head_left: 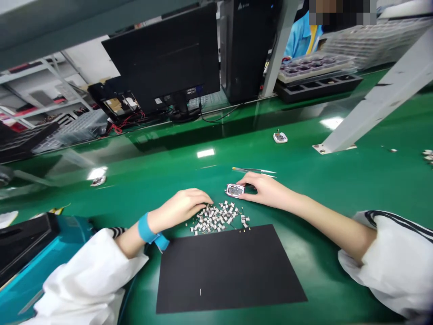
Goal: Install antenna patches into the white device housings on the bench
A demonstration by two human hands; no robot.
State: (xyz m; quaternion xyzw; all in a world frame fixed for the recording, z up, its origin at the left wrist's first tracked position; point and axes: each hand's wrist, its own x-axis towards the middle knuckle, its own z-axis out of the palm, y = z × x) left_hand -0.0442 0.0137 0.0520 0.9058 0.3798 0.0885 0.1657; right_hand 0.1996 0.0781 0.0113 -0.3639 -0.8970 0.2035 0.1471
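Observation:
A pile of small silvery parts (216,219) lies on the green table, just above a black mat (230,271). My left hand (186,205), with a blue band at the wrist, rests its bent fingertips at the pile's upper left edge; whatever is between them is too small to make out. Between thumb and fingers my right hand (260,187) grips a small white-rimmed device (234,190) by its right side, its inner parts facing up. Tweezers (257,170) lie just beyond the right hand.
A similar device (280,137) lies farther back, another (98,181) at the left. A white metal post (372,99) stands at the right. A monitor (165,54), black trays (318,88) and a person in blue (299,36) are behind. A teal bin (40,253) sits at lower left.

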